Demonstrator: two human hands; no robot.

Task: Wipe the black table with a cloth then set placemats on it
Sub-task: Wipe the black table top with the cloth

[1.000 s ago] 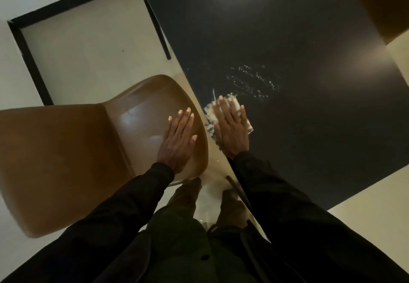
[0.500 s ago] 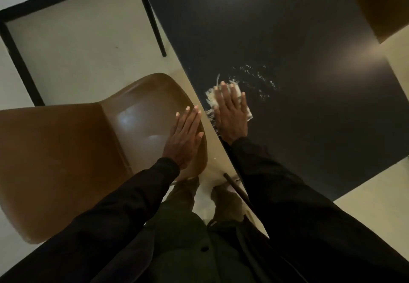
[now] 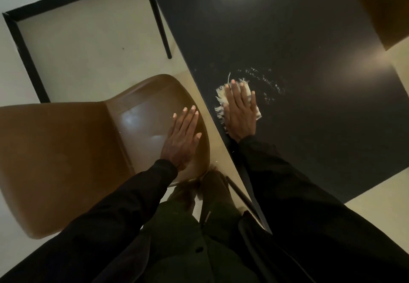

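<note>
Mid-wipe, the flat-fingered right grip (image 3: pixel 240 114) presses the cloth (image 3: pixel 221 94) on the desk (image 3: pixel 287 28), the flat left grip (image 3: pixel 182 136) rests on the chair (image 3: pixel 137 125); the droplets (image 3: pixel 272 85) likely come next.

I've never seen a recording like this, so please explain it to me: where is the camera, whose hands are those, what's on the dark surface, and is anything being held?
There is no machine here. A person wears one wide-angle camera on the head, looking down, so you see their own arms in dark sleeves.

The right hand lies flat on a white fringed cloth, pressing it onto the black table near its edge. Its fingers are straight, so the cloth is pushed rather than gripped.

Just beyond the cloth, pale specks glisten on the tabletop; I cannot tell whether they are droplets or crumbs.

The left hand rests flat on the seat of a brown chair beside the table and holds nothing.

No placemats are in view.
</note>
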